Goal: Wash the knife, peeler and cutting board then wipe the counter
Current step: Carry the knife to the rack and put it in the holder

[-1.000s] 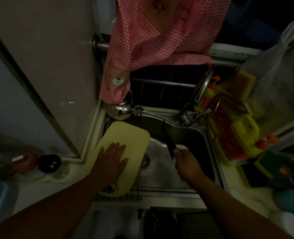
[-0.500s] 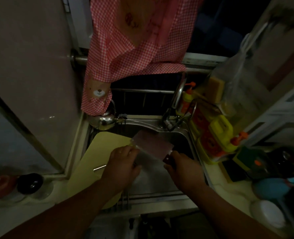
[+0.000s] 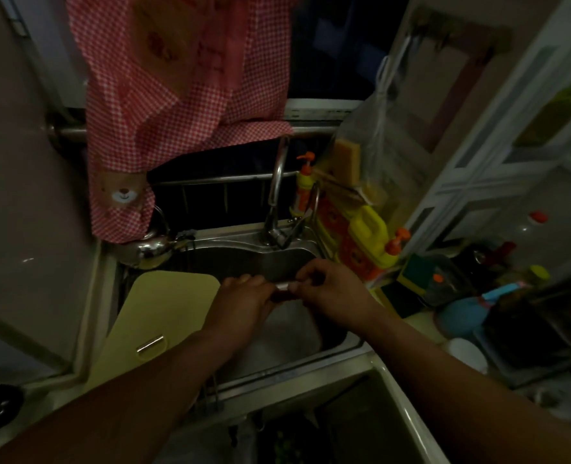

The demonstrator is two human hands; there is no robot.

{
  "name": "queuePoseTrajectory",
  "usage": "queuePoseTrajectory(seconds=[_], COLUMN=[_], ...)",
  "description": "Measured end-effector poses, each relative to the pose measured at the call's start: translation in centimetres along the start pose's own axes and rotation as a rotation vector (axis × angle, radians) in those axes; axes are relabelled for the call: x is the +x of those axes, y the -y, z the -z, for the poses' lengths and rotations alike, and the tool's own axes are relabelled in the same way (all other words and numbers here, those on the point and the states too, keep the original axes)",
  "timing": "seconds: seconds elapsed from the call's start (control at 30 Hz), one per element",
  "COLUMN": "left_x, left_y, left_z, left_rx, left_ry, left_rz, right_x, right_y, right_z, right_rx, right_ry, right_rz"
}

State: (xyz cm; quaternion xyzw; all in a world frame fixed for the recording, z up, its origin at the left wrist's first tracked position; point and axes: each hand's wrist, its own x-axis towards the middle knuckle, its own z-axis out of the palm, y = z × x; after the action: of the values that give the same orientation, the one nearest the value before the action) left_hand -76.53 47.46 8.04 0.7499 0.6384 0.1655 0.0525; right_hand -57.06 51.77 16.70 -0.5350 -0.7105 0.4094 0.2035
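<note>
Over the steel sink (image 3: 297,370) my two hands meet around the knife (image 3: 282,289); only a pale bit of it and its dark handle show between them. My right hand (image 3: 334,293) pinches it from the right with curled fingers. My left hand (image 3: 244,303) closes on it from the left. The pale yellow cutting board (image 3: 163,313) lies tilted over the sink's left side, just left of my left hand, with a metal-edged slot near its lower end. I see no peeler in this dim light.
The faucet (image 3: 277,182) stands behind the sink, with a steel kettle (image 3: 146,249) at the back left. A red checked apron (image 3: 177,95) hangs above. Yellow detergent bottles (image 3: 367,236), a sponge and a blue bowl (image 3: 461,313) crowd the right counter.
My left hand left the cutting board and came to the knife. The knife rose from the basin and turned; both hands now close around it.
</note>
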Motion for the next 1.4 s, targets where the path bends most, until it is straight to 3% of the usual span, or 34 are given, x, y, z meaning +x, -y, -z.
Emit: queuePoseTrajectory(seconds=[0.13,0.2,0.37,0.5,0.8,0.9,1.1,1.27,1.4], left_x=[0.3,0.5,1.8,3.1,3.5,3.2,1.2,1.2,1.2], left_y=[-1.1,-2.0,-4.5,-9.1,-24.8,-28.2,-33.5,-39.6,-45.1], left_z=[0.4,0.7,2.1,2.9,4.4,4.6,6.4,9.4,11.5], left_rx=[-0.125,-0.205,-0.372,-0.553,-0.872,-0.895,-0.908,-0.939,-1.086], left_ry=[-0.019,-0.028,0.004,0.028,0.244,0.201,0.179,0.000,-0.137], left_rz=[0.094,0.133,0.139,0.004,-0.384,-0.402,-0.407,-0.399,-0.259], right_x=[-0.1,0.2,-0.3,-4.2,-20.8,-25.6,-30.8,-34.6,-41.2], right_y=[0.1,-0.1,-0.1,-0.4,-1.4,-2.2,-2.5,-1.3,-0.4], right_z=[0.8,0.9,3.7,7.9,17.5,19.4,22.9,28.5,36.7], right_rx=[0.475,0.560,0.452,0.182,0.267,0.301,0.300,0.321,0.497], right_ry=[-0.027,-0.027,-0.051,-0.277,-0.637,-0.787,-0.884,-0.924,-0.920], right_rz=[-0.137,-0.141,-0.036,0.029,-0.139,-0.179,-0.135,-0.028,0.135])
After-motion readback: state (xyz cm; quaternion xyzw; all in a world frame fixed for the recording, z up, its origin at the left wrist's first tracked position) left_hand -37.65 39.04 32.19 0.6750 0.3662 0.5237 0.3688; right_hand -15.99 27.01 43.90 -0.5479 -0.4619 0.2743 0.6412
